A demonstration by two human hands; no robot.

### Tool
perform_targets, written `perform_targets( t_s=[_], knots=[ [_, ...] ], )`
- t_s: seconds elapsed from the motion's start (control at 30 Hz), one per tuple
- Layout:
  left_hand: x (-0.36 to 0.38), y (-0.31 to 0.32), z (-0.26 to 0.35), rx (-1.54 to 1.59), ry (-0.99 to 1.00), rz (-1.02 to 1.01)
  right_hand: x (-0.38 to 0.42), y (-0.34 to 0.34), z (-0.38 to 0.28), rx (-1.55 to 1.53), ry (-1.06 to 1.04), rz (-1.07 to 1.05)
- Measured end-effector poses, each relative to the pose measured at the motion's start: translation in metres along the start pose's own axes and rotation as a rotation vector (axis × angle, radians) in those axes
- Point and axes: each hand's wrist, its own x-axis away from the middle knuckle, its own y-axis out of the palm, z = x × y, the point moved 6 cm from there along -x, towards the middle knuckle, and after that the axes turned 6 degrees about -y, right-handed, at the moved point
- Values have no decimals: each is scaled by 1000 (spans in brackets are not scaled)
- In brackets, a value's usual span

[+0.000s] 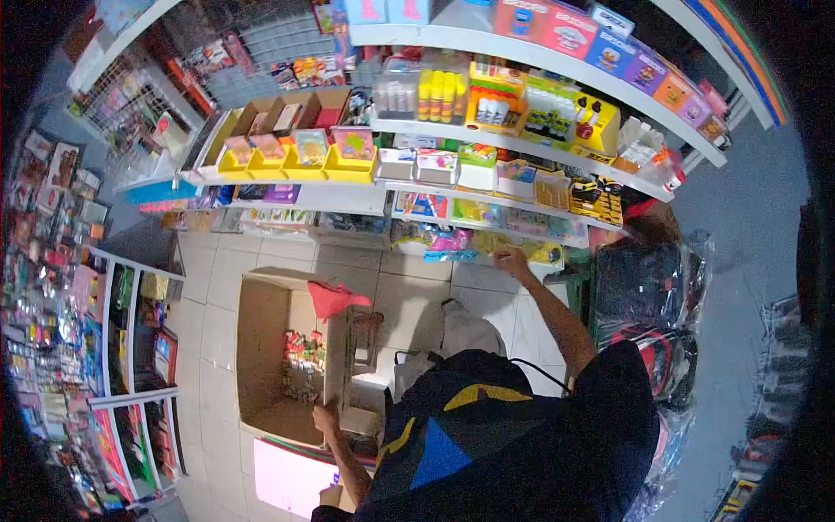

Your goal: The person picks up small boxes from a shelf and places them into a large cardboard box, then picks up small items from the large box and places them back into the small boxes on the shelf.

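Observation:
My left hand (326,419) is closed on the near right edge of an open cardboard box (261,348) on the floor. Small packs in red, green and white (304,348) lie inside the box, and a red cloth or bag (335,299) hangs over its far right corner. My right arm stretches forward to the lowest shelf. There my right hand (511,261), its fingers bent, is at some yellow packets (544,252); what it holds, if anything, is too small to make out. Pink and blue packets (450,242) lie left of it.
White shelves (522,139) ahead carry glue bottles (442,96), yellow trays (287,163) and boxed goods. Plastic-wrapped bags (648,287) stack at the right. A low rack (130,398) stands left. A pinkish-white panel (291,478) lies below the cardboard box.

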Motion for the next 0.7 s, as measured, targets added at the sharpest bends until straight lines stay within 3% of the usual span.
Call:
perform_targets(
  t_s=[0.03, 0.07, 0.17, 0.2, 0.27, 0.3, 0.33, 0.4, 0.47, 0.53, 0.57, 0.6, 0.7],
  knots=[
    [-7, 8, -3, -26, -37, -41, -4, -22, 13, -142, 5, 36],
    [9, -5, 10, 20, 35, 72, -7, -45, 23, -282, 9, 71],
    [-3, 10, -1, -74, 187, 68, -46, -111, 96, 42, -292, 326],
    [13, -7, 15, 18, -107, 41, -54, -127, 101, -191, -293, 325],
    [-11, 15, -13, -87, -177, 18, -72, -159, 101, -665, -300, 317],
    [-18, 24, -22, -138, -216, 9, -87, -178, 100, -279, -365, 414],
    [-6, 13, -4, 44, -58, -12, -104, -193, 102, 111, -420, 498],
    [13, 0, 8, -132, -139, 127, -112, -209, 93, 176, -380, 573],
    [54, -32, 55, -222, -215, 207, -134, -217, 109, -307, -388, 499],
    [52, -30, 54, -303, -261, 245, -143, -221, 128, -424, -322, 484],
    [45, -26, 46, -342, -280, 265, -146, -223, 136, -301, -261, 508],
    [21, -9, 20, -377, -167, 422, -150, -225, 130, -100, -241, 471],
    [10, 2, 45, -371, -140, 321, -143, -224, 93, 649, -258, 212]
  ],
)
